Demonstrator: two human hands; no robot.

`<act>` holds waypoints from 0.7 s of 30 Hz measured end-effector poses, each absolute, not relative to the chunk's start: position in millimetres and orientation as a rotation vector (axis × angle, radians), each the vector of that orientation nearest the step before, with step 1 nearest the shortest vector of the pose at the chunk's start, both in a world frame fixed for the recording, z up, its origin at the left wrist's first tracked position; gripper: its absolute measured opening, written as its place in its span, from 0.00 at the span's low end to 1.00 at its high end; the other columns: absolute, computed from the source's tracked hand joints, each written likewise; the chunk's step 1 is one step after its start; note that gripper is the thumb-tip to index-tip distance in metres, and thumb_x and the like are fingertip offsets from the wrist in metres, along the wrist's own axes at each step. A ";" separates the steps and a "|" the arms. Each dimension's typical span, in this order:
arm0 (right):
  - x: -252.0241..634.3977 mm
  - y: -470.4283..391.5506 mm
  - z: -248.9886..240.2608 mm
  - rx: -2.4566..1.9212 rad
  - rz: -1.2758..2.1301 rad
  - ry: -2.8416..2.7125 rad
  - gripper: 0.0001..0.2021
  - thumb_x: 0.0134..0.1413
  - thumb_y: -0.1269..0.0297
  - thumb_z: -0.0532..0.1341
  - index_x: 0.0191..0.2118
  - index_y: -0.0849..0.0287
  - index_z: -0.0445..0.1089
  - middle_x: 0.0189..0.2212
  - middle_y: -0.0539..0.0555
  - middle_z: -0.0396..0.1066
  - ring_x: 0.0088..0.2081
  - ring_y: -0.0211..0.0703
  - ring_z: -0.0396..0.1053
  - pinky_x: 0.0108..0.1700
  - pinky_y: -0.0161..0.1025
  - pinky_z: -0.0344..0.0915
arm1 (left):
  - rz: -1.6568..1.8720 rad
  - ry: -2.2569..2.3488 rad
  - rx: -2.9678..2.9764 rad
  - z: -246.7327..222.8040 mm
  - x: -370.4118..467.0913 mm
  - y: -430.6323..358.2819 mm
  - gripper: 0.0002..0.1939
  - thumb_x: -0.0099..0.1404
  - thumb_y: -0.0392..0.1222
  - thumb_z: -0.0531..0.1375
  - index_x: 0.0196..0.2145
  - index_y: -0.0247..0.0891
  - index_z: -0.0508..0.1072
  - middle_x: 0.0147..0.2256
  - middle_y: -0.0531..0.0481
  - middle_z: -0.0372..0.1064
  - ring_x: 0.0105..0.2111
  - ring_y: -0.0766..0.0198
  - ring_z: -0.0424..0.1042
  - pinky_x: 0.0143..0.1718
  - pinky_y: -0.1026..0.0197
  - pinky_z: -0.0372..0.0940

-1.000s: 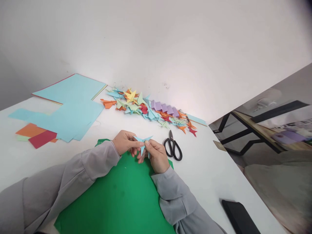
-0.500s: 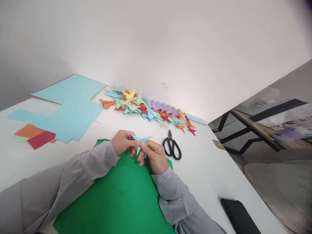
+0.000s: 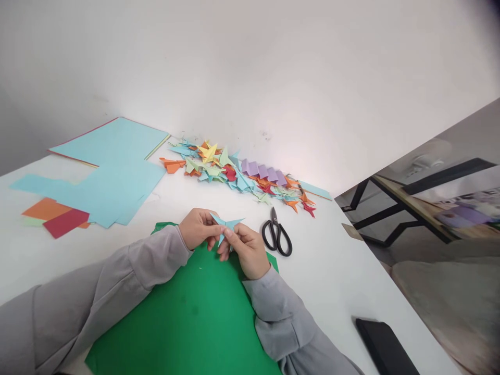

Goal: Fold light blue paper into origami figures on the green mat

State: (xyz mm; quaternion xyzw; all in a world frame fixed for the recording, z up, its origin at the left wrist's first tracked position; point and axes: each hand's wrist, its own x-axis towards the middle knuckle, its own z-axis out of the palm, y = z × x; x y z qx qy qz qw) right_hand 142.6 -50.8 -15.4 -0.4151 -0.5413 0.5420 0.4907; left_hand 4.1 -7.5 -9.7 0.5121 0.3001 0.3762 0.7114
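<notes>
A small light-blue folded paper figure [image 3: 230,223] with pointed tips is pinched between my two hands, above the far part of a green sheet [image 3: 187,307]. My left hand [image 3: 198,227] grips its left side between thumb and fingers. On the other side my right hand [image 3: 247,247] is closed on it, thumb on top. Parts of the figure are hidden behind the fingers. Black-handled scissors [image 3: 277,234] lie just right of my right hand, blades pointing away.
Folded paper figures [image 3: 211,169] in several colours are heaped by the wall. At left lie light-blue sheets [image 3: 113,192], a stack of larger paper [image 3: 113,140], and small orange and red pieces [image 3: 66,224]. A black flat object [image 3: 386,346] rests near the table's right edge.
Both hands keep their hold on the blue paper figure, with hardly any movement. The whole view has shifted very slightly.
</notes>
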 end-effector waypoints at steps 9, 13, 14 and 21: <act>142.7 -50.0 -15.4 -1.043 1.232 -1.284 0.17 0.47 0.53 0.62 0.21 0.60 0.63 0.13 0.47 0.69 0.12 0.33 0.64 0.14 0.29 0.60 | 0.849 0.692 0.979 -8.7 6.3 -7.7 0.20 0.37 0.48 0.70 0.15 0.30 0.67 0.12 0.53 0.64 0.09 0.70 0.62 0.08 0.67 0.58; 142.7 -50.1 -16.9 -1.088 1.238 -1.290 0.17 0.46 0.51 0.62 0.21 0.59 0.61 0.13 0.47 0.69 0.12 0.33 0.64 0.14 0.29 0.61 | 0.910 0.727 0.995 -9.7 7.0 -6.8 0.20 0.39 0.49 0.69 0.15 0.30 0.67 0.12 0.53 0.63 0.09 0.71 0.61 0.08 0.67 0.58; 142.6 -50.2 -17.4 -1.092 1.258 -1.292 0.17 0.46 0.51 0.62 0.21 0.59 0.61 0.13 0.47 0.69 0.12 0.33 0.64 0.14 0.29 0.61 | 0.923 0.748 1.020 -9.9 7.0 -6.5 0.19 0.39 0.49 0.69 0.15 0.30 0.67 0.12 0.54 0.63 0.09 0.71 0.60 0.08 0.68 0.58; 142.5 -49.2 -19.5 -1.046 1.323 -1.278 0.16 0.47 0.52 0.62 0.24 0.58 0.59 0.15 0.48 0.71 0.13 0.35 0.66 0.15 0.30 0.61 | 0.904 0.821 1.187 -8.7 5.8 -7.0 0.17 0.41 0.46 0.68 0.14 0.31 0.67 0.10 0.54 0.62 0.09 0.71 0.60 0.08 0.68 0.57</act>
